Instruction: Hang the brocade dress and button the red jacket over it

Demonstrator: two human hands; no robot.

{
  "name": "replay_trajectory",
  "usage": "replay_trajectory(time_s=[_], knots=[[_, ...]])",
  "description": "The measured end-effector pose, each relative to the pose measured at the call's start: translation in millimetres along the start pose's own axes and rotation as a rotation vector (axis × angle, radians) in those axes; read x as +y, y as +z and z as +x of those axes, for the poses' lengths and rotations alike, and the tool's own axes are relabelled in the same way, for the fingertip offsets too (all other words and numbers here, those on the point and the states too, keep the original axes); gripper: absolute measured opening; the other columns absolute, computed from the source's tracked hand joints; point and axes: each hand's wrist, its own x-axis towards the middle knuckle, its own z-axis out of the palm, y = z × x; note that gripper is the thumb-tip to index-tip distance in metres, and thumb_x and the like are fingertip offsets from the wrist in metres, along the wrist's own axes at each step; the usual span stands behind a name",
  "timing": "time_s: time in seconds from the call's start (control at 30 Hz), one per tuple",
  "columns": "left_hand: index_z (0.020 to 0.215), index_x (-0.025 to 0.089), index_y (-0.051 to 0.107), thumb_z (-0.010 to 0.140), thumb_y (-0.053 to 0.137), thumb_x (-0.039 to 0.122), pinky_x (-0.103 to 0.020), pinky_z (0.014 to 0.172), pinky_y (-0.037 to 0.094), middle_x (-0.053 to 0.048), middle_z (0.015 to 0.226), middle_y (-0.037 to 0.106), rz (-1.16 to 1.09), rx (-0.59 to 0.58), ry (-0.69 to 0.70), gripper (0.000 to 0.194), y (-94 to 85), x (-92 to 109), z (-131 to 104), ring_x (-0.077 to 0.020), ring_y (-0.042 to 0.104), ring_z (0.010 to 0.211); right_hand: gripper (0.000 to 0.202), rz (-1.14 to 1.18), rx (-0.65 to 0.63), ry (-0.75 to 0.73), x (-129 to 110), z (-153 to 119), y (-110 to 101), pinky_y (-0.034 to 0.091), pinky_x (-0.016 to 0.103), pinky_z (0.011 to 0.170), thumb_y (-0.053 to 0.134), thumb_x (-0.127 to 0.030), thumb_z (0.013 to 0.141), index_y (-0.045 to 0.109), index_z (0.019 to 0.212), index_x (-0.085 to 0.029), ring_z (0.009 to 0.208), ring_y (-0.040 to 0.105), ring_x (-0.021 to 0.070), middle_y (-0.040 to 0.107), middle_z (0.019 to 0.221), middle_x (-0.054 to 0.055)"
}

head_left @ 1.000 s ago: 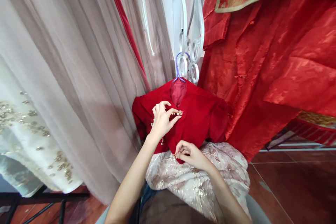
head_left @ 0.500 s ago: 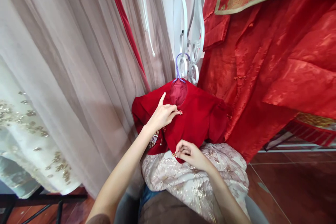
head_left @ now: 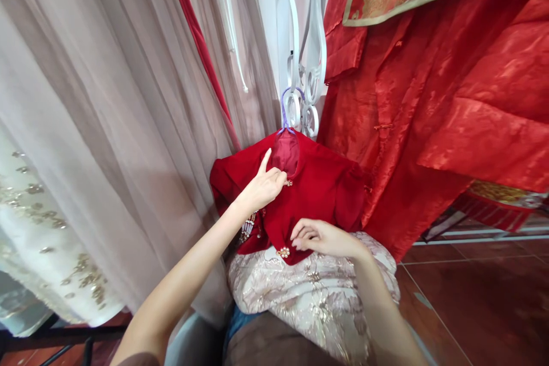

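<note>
A red velvet jacket (head_left: 315,183) with short sleeves hangs on a purple hanger (head_left: 283,107). My left hand (head_left: 266,187) is closed at the jacket's front edge just under the neckline, one finger raised. A small jewelled button (head_left: 289,183) shows right beside its fingertips. At the lower front, a flower-shaped jewelled button (head_left: 283,252) sits near the pointed hem. Just to the right of that button is my right hand (head_left: 326,238), fingers loosely curled and apart, holding nothing. A beaded tassel ornament (head_left: 247,227) lies on the jacket's left part, partly behind my left forearm.
Below the jacket, a pale cloth with gold pattern (head_left: 317,297) covers my lap. The hanger hooks on a white scrolled metal stand (head_left: 315,77). Grey-beige curtains (head_left: 107,97) fall on the left, and large red satin garments (head_left: 412,114) hang on the right above a tiled floor (head_left: 493,309).
My right hand has let go of the flower-shaped button and drawn back a little to the right. My left hand stays near the neckline. The whole view has shifted slightly.
</note>
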Motion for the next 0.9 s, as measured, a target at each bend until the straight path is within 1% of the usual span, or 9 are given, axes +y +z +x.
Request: replay_trajectory(time_s=[0.13, 0.2, 0.27, 0.33, 0.43, 0.57, 0.73, 0.83, 0.9], knots=[[0.065, 0.017, 0.059, 0.070, 0.058, -0.011, -0.052, 0.117, 0.006, 0.001, 0.068, 0.061, 0.085, -0.039, 0.009, 0.029, -9.0, -0.6, -1.7, -0.0113, 0.062, 0.070, 0.025, -0.014, 0.223, -0.084, -18.8, -2.0, -20.8, 0.051, 0.036, 0.083, 0.066, -0.042, 0.079, 0.061, 0.089, -0.019, 0.082, 0.065, 0.0171, 0.067, 0.086, 0.004], [0.065, 0.018, 0.061, 0.067, 0.062, -0.010, -0.053, 0.116, 0.007, 0.000, 0.069, 0.064, 0.163, -0.023, 0.061, 0.028, -13.6, -0.1, -1.9, -0.0136, 0.065, 0.074, 0.027, 0.037, 0.266, -0.104, -21.2, -2.1, -21.8, 0.052, 0.037, 0.083, 0.065, -0.044, 0.079, 0.060, 0.089, -0.020, 0.081, 0.066, 0.0171, 0.067, 0.088, 0.004], [0.065, 0.019, 0.063, 0.066, 0.064, -0.009, -0.056, 0.115, 0.008, 0.001, 0.067, 0.065, 0.242, 0.015, 0.146, 0.028, -16.0, 0.4, -1.4, -0.0160, 0.067, 0.076, 0.029, 0.068, 0.248, -0.102, -18.8, -1.7, -17.7, 0.054, 0.037, 0.081, 0.065, -0.046, 0.079, 0.059, 0.088, -0.020, 0.079, 0.067, 0.0170, 0.067, 0.086, 0.004], [0.066, 0.020, 0.064, 0.066, 0.065, -0.006, -0.058, 0.115, 0.009, 0.002, 0.065, 0.065, 0.300, 0.043, 0.218, 0.027, -16.1, 0.7, -0.5, -0.0174, 0.068, 0.077, 0.029, 0.064, 0.192, -0.088, -13.9, -1.2, -11.8, 0.054, 0.037, 0.080, 0.064, -0.046, 0.079, 0.059, 0.088, -0.019, 0.080, 0.067, 0.0171, 0.067, 0.084, 0.003], [0.064, 0.021, 0.064, 0.065, 0.068, -0.004, -0.058, 0.115, 0.011, 0.002, 0.064, 0.065, 0.343, 0.028, 0.254, 0.026, -14.3, 0.4, 0.6, -0.0178, 0.068, 0.077, 0.029, 0.045, 0.135, -0.075, -7.4, -0.3, -5.9, 0.054, 0.037, 0.080, 0.064, -0.046, 0.080, 0.060, 0.089, -0.019, 0.081, 0.067, 0.0174, 0.068, 0.083, 0.003], [0.062, 0.022, 0.063, 0.057, 0.076, 0.001, -0.056, 0.116, 0.012, 0.002, 0.067, 0.066, 0.463, -0.046, 0.306, 0.026, -13.6, 0.7, 1.1, -0.0169, 0.067, 0.074, 0.030, 0.088, 0.145, -0.058, -5.0, 1.3, -5.9, 0.055, 0.035, 0.078, 0.065, -0.046, 0.079, 0.059, 0.088, -0.019, 0.079, 0.067, 0.0166, 0.067, 0.079, 0.002], [0.061, 0.024, 0.061, 0.057, 0.079, 0.007, -0.056, 0.115, 0.013, 0.005, 0.063, 0.065, 0.455, 0.036, 0.412, 0.025, -13.7, 3.8, 1.7, -0.0146, 0.064, 0.062, 0.031, 0.119, 0.134, -0.047, -4.9, 2.8, -5.8, 0.055, 0.034, 0.077, 0.066, -0.048, 0.078, 0.058, 0.087, -0.019, 0.077, 0.067, 0.0156, 0.067, 0.078, 0.002], [0.061, 0.024, 0.061, 0.055, 0.081, 0.011, -0.055, 0.115, 0.015, 0.005, 0.063, 0.064, 0.582, -0.011, 0.494, 0.025, -11.1, 5.1, 0.5, -0.0147, 0.064, 0.062, 0.033, 0.110, 0.135, -0.067, -6.7, 4.9, -4.7, 0.055, 0.036, 0.078, 0.066, -0.049, 0.078, 0.059, 0.087, -0.018, 0.077, 0.066, 0.0157, 0.068, 0.079, 0.003], [0.062, 0.024, 0.061, 0.061, 0.078, 0.013, -0.055, 0.116, 0.015, 0.004, 0.062, 0.063, 0.628, -0.038, 0.500, 0.020, -9.2, 5.2, -0.9, -0.0154, 0.064, 0.066, 0.032, 0.081, 0.159, -0.117, -13.2, 9.9, -4.4, 0.054, 0.036, 0.080, 0.066, -0.048, 0.078, 0.060, 0.086, -0.018, 0.079, 0.065, 0.0163, 0.068, 0.082, 0.004]])
